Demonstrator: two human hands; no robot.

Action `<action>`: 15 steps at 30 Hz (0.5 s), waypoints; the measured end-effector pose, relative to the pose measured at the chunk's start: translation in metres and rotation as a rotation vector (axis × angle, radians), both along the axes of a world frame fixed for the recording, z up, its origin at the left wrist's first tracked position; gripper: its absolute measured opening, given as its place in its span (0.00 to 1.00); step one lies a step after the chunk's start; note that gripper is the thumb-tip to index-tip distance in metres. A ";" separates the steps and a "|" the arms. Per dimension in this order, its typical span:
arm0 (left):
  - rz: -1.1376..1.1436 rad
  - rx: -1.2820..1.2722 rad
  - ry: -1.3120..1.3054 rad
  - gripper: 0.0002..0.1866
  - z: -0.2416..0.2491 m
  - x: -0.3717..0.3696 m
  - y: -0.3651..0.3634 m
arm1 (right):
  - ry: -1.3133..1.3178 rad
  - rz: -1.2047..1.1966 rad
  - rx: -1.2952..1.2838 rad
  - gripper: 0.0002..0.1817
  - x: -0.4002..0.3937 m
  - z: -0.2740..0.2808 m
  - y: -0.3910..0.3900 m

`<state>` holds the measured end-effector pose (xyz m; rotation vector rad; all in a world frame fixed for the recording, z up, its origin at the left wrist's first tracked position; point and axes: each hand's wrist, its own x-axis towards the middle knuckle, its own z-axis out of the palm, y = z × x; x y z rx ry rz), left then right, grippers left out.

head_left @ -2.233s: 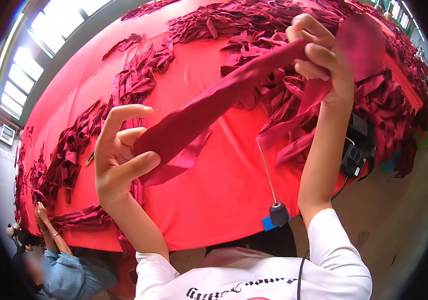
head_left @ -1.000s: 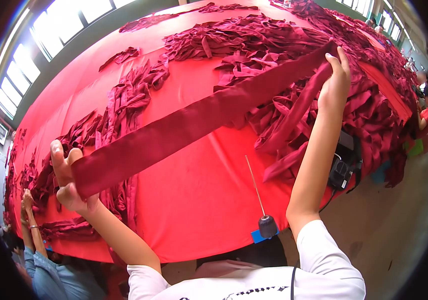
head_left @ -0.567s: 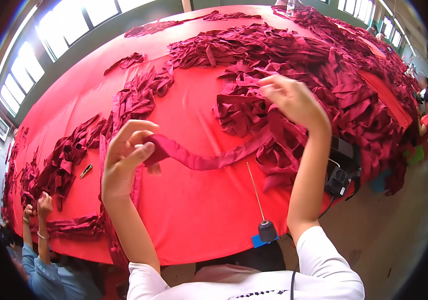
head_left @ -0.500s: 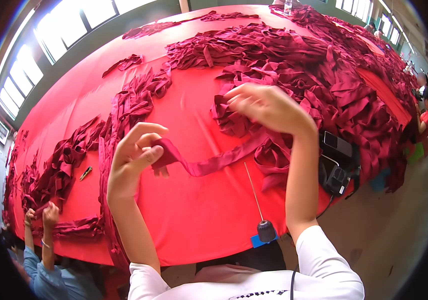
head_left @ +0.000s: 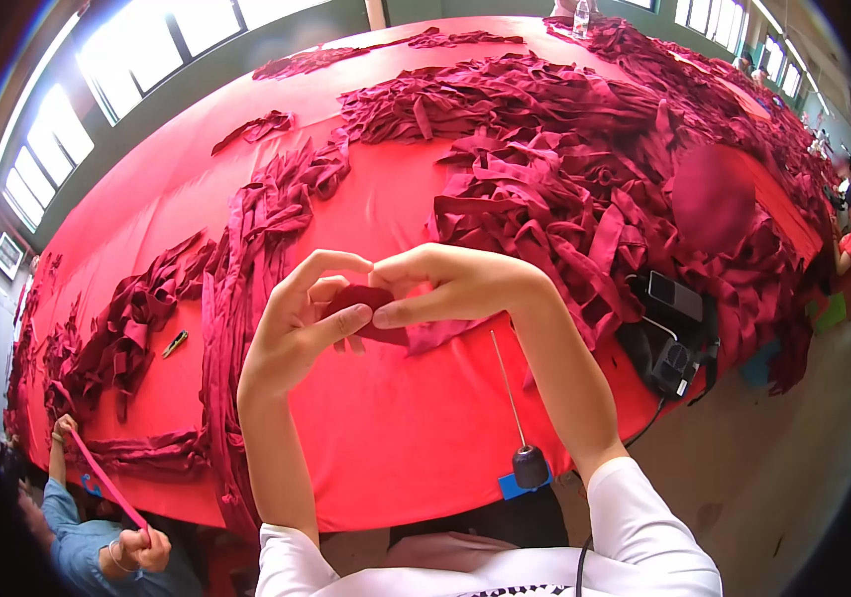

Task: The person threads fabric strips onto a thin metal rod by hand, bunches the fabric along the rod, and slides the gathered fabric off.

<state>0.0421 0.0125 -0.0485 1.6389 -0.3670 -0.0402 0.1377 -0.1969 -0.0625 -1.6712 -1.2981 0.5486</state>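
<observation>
In the middle of the head view, my left hand [head_left: 301, 318] is closed, thumb and fingers pinching a dark red fabric strip [head_left: 378, 330]. Against it, my right hand [head_left: 450, 289] pinches the same strip, so the two thumbs almost meet. The strip's tail passes under my right hand toward the large heap of fabric strips [head_left: 545, 189]; part of it is hidden. Below my right forearm stands a thin metal rod [head_left: 508, 388] in a black knob-like base [head_left: 530, 466], on a blue piece [head_left: 515, 488] at the table's near edge.
Red cloth covers the table [head_left: 386, 448]. Long bundled strips [head_left: 231, 328] lie left of my hands, near a small pair of snips [head_left: 176, 343]. Black devices with a cable [head_left: 672, 298] sit at right. At lower left, a co-worker [head_left: 117, 552] stretches a strip between two hands.
My right hand has come down and left from the heap to meet my left hand at the strip. The co-worker's hands have moved apart, pulling a strip taut.
</observation>
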 end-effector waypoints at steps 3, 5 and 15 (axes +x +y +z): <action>0.020 -0.009 0.028 0.18 0.005 -0.001 0.004 | 0.098 -0.087 0.034 0.10 0.000 -0.001 -0.002; 0.086 0.088 0.092 0.21 0.006 0.000 0.011 | 0.087 -0.157 -0.004 0.09 -0.001 0.002 -0.005; 0.061 -0.022 0.083 0.12 -0.016 0.018 0.022 | 0.152 -0.167 0.142 0.07 0.002 0.003 -0.009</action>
